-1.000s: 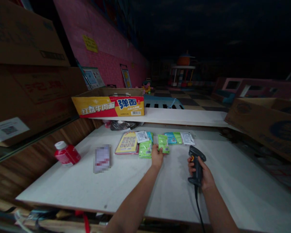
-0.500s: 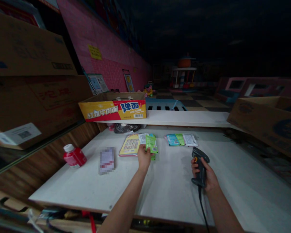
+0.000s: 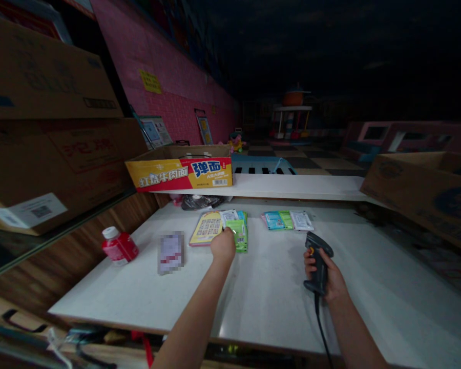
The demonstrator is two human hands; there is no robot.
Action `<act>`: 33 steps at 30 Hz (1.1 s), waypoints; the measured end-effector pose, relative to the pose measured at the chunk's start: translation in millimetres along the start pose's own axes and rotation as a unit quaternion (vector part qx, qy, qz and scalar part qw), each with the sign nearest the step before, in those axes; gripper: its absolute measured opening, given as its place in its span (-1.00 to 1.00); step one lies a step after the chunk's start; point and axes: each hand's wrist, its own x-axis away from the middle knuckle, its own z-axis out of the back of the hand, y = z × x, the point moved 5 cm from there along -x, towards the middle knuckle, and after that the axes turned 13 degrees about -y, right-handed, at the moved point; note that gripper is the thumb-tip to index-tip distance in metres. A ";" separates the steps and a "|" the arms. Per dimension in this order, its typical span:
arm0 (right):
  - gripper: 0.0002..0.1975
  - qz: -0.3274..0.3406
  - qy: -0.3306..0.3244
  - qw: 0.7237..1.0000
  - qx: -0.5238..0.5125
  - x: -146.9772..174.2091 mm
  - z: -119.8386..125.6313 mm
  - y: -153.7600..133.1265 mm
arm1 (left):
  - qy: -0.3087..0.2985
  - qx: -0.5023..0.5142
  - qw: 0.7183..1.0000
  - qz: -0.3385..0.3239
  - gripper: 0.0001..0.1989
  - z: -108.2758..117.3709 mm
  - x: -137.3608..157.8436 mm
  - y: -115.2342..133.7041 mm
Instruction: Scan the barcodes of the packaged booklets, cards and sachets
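My left hand (image 3: 223, 246) is closed at the left edge of a green packet (image 3: 241, 237), its fingertips partly hidden. The green packet lies at the front of a small pile, over a blue packet (image 3: 241, 216) and beside a white packet (image 3: 229, 216). Left of these is a yellow printed booklet or pack (image 3: 206, 228), partly behind my hand. My right hand (image 3: 333, 279) is wrapped around the grip of a dark handheld barcode scanner (image 3: 318, 261), held above the table with its cord hanging down. Farther back lies a second row of packets (image 3: 286, 220), blue, green and white.
On the white table (image 3: 276, 302) stand a red bottle (image 3: 120, 247) with a white cap and a blurred-out pack (image 3: 171, 252). A raised shelf (image 3: 295, 185) at the back carries a noodle carton (image 3: 184, 173). Cardboard boxes (image 3: 57, 164) stack at left; another box (image 3: 426, 195) is at right.
My left hand has moved slightly left and lowered the green packet, which now lies flatter on the pile. The scanner in my right hand has stayed almost still.
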 end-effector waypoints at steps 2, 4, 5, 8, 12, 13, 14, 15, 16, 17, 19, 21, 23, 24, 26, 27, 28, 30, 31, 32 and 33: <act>-0.87 0.002 0.004 1.000 -0.006 -0.1 -0.9 0.4 | -0.004 -0.010 1.000 0.008 -0.76 2.1 -0.3 -0.8; -0.86 0.007 0.008 1.000 -0.007 -0.1 -1.8 0.7 | 0.019 -0.026 0.999 -0.011 -0.74 4.1 2.1 1.6; -0.86 0.010 0.010 1.000 -0.007 0.0 -2.1 0.7 | 0.039 -0.038 0.998 -0.041 -0.74 4.1 4.0 5.0; -0.84 0.014 0.010 1.000 -0.007 0.4 -2.6 0.6 | 0.091 -0.080 0.969 -0.216 -0.70 -6.1 11.7 21.6; -0.83 0.011 0.009 1.000 -0.004 1.0 -2.0 0.2 | 0.065 -0.086 0.919 -0.379 -0.62 -33.2 12.6 29.4; -0.83 0.010 0.008 1.000 -0.004 0.9 -1.8 0.0 | 0.053 -0.077 0.920 -0.380 -0.64 -37.5 9.6 27.7; -0.82 0.010 0.006 1.000 -0.004 0.7 -1.6 -0.2 | 0.044 -0.066 0.925 -0.372 -0.67 -40.0 6.3 25.3; -0.81 0.010 0.003 1.000 -0.005 0.3 -1.4 -0.4 | 0.037 -0.052 0.930 -0.362 -0.69 -40.8 3.4 22.9; -0.79 0.009 0.001 1.000 -0.006 -0.2 -1.1 -0.6 | 0.032 -0.037 0.934 -0.354 -0.70 -40.5 1.3 21.0; -0.78 0.007 -0.001 1.000 -0.006 -0.8 -0.8 -0.6 | 0.027 -0.024 0.936 -0.350 -0.71 -39.4 0.1 19.6; -0.76 0.000 -0.004 1.000 0.000 -1.8 -0.2 -0.5 | 0.019 -0.006 0.936 -0.351 -0.70 -36.3 0.0 19.0; -0.77 -0.004 -0.012 1.000 0.011 -2.6 -0.4 -0.4 | 0.016 0.002 0.935 -0.354 -0.68 -33.0 1.9 21.1; -0.79 0.000 -0.016 1.000 0.017 -2.9 -1.2 -0.7 | 0.020 0.013 0.934 -0.357 -0.68 -30.0 4.5 26.8; -0.81 0.003 -0.014 1.000 0.015 -2.9 -1.7 -0.7 | 0.024 0.023 0.933 -0.358 -0.69 -28.7 5.4 31.5; -0.85 0.009 -0.007 1.000 0.001 -2.6 -2.7 -0.4 | 0.031 0.052 0.933 -0.355 -0.73 -26.9 4.4 44.3; -0.87 0.010 -0.002 1.000 -0.006 -2.5 -3.2 -0.2 | 0.036 0.070 0.934 -0.348 -0.74 -26.3 1.8 52.2; -0.88 0.010 0.000 1.000 -0.013 -2.5 -3.8 0.0 | 0.038 0.093 0.936 -0.336 -0.74 -26.2 -2.6 60.8; -0.88 0.009 0.000 1.000 -0.019 -3.1 -4.8 0.2 | 0.029 0.145 0.943 -0.297 -0.77 -27.5 -16.2 79.1; -0.88 0.007 -0.003 1.000 -0.018 -3.7 -5.1 0.1 | 0.016 0.173 0.947 -0.270 -0.80 -29.0 -24.6 88.3; -0.87 0.004 -0.007 1.000 -0.013 -4.5 -5.3 -0.1 | 0.001 0.201 0.950 -0.240 -0.83 -30.8 -33.1 97.3; -0.86 0.002 -0.014 1.000 -0.006 -5.5 -5.4 -0.4 | -0.009 0.228 0.951 -0.207 -0.85 -32.3 -41.0 105.5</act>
